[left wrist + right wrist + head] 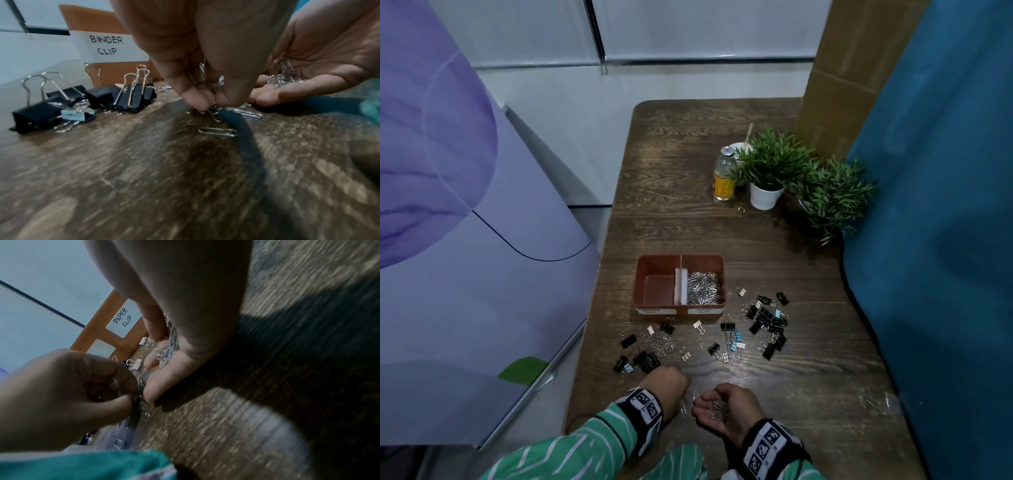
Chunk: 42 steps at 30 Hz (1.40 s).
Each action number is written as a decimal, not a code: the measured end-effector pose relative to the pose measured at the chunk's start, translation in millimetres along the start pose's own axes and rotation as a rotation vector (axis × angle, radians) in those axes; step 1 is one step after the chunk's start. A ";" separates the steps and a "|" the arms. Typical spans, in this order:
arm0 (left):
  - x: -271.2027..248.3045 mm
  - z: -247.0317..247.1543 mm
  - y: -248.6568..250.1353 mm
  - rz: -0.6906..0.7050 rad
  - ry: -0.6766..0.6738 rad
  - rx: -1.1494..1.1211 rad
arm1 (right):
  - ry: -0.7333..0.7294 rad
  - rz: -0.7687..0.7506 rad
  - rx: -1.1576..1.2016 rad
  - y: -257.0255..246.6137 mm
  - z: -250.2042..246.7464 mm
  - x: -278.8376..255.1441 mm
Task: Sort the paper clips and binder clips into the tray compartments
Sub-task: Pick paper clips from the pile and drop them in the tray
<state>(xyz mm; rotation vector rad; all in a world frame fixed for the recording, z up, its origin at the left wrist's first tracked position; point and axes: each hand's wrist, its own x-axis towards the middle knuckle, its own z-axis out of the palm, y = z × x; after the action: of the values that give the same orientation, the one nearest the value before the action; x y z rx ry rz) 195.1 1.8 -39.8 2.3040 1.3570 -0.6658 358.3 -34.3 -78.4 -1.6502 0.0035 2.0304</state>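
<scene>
The brown tray (681, 256) has a heap of paper clips (703, 291) in its right compartment; its left compartment (657, 289) shows nothing inside. Labels read BINDER CLIP (107, 47) and PAPER CLIP (123, 318). Binder clips (767, 322) and loose paper clips (657, 341) lie scattered in front of the tray. Near the table's front edge my left hand (686, 390) pinches paper clips (213, 112) against the wood with thumb and fingertips (197, 100). My right hand (705, 404) lies palm up beside it, several paper clips (285, 78) resting in the cupped palm (170, 353).
Black binder clips (131, 97) stand just left of my left hand. One paper clip (218, 132) lies flat below it. A bottle (724, 174) and two potted plants (770, 168) stand at the back right. A blue curtain (945, 240) borders the table's right side.
</scene>
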 end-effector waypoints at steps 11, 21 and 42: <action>-12.0 -9.0 13.1 0.166 0.387 -0.561 | -0.231 -0.009 0.394 3.9 19.0 -11.0; -37.9 34.7 -32.5 -0.029 0.330 -0.429 | -0.115 -0.090 0.312 -11.7 -15.7 0.9; -8.2 46.7 -28.8 0.020 0.270 -0.315 | -0.087 -0.021 0.123 -2.7 26.1 7.0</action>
<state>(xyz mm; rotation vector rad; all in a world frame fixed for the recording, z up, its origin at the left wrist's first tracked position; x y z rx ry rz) 156.6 -16.1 -75.6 2.2001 1.4341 -0.1212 334.6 -21.0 -77.2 -1.4802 0.0795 2.0422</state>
